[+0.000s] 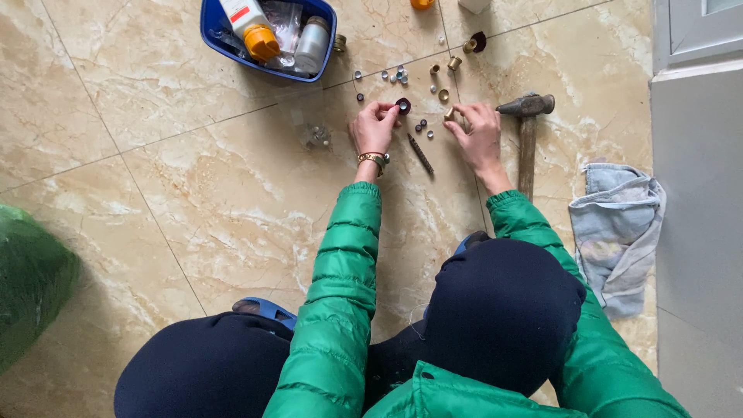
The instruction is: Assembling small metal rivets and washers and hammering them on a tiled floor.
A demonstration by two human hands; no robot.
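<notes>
Head view: hands (426, 131) on small fittings (402, 104)

A small ring (403, 105) is being pinched at the left hand (374, 128), with a brass fitting (450, 114) at the right hand (477, 137). A rod (420, 153) is lying between them, a hammer (527, 131) to the right, a cloth (617, 232) beyond it, and a tub (213, 35) behind to the left.

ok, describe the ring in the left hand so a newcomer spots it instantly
Start at the blue tub at the top of the tiled floor, then drop down and right to the left hand. At its fingertips sits the ring: a dark round piece with a reddish centre. It is bigger than the small dark bits beside it, and not gold like the brass fittings.
</notes>
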